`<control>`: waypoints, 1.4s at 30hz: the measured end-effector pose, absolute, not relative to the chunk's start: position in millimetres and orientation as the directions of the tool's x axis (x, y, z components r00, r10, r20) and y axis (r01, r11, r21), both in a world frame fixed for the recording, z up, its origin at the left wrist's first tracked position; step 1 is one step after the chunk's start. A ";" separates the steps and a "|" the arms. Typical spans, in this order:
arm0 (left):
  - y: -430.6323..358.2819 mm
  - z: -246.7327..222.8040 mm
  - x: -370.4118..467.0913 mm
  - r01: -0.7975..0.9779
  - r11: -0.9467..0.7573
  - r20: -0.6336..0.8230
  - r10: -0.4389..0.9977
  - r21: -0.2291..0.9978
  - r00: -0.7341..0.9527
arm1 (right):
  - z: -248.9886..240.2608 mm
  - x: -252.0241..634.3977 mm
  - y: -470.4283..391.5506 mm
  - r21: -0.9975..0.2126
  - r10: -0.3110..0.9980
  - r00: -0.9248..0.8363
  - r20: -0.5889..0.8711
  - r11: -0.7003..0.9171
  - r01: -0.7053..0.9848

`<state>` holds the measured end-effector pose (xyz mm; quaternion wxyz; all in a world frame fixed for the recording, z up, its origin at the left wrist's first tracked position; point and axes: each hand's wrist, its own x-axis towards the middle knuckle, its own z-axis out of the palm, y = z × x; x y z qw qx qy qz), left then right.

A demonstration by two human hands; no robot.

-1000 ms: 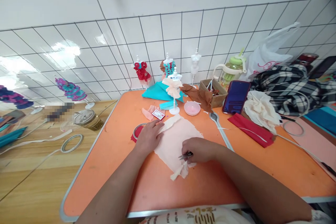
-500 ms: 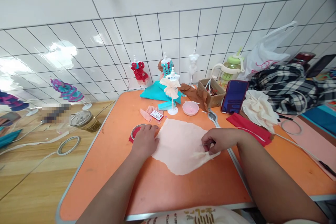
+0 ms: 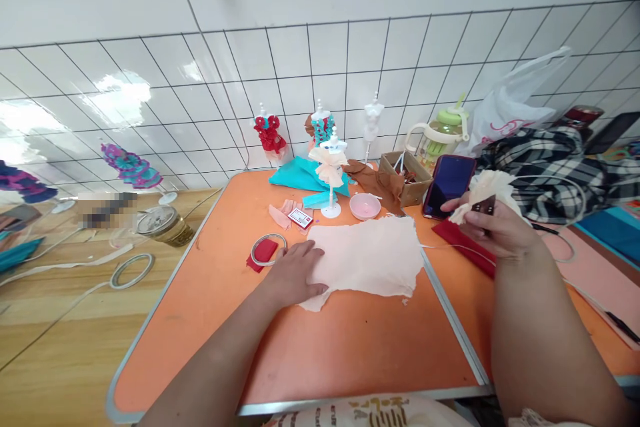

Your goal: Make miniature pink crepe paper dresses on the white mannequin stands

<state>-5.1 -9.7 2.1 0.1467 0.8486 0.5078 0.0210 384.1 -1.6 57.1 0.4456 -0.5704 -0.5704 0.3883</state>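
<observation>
My left hand [image 3: 295,273] lies flat with fingers spread on the left part of a pale pink, ragged-edged sheet [image 3: 370,257], which looks like thin cloth or crepe paper. Off to the right, my right hand [image 3: 505,230] is raised and closed on a small flat dark brown piece [image 3: 483,205], blade-like, whose kind I cannot make out. Crumpled cream material [image 3: 495,183] shows right behind those fingers; whether they grip it too is unclear. A silver ring-shaped roll [image 3: 254,255] and a red cloth piece [image 3: 265,255] lie beside my left hand.
Small white dress stands [image 3: 331,197] with ruffled pieces line the back. A pink bowl [image 3: 365,207], cardboard box [image 3: 415,190], phone [image 3: 450,180] and green-lidded jug [image 3: 445,133] stand near the wall. Plaid cloth [image 3: 535,153] is heaped at right. A metal-edged seam [image 3: 457,327] crosses the orange table.
My right hand has left the sheet's right edge and moved right and up to the crumpled material. The sheet now reaches less far toward me, with a straighter near edge. My left hand shifted slightly right.
</observation>
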 end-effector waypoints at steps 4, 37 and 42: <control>-17.7 1.4 10.1 0.794 -0.310 -0.083 0.909 0.523 0.409 | 59.8 337.7 -4.4 -0.976 0.997 -0.072 -0.012 0.004 0.219; -0.1 -12.1 -6.4 0.849 -0.294 0.026 0.949 0.439 0.315 | -10.4 172.7 -18.8 -0.293 0.948 -0.310 0.065 0.316 0.903; -0.1 -7.2 -5.5 0.865 -0.276 -0.004 0.952 0.420 0.306 | -14.3 172.2 -13.2 -0.315 0.955 -0.292 -0.052 0.262 0.912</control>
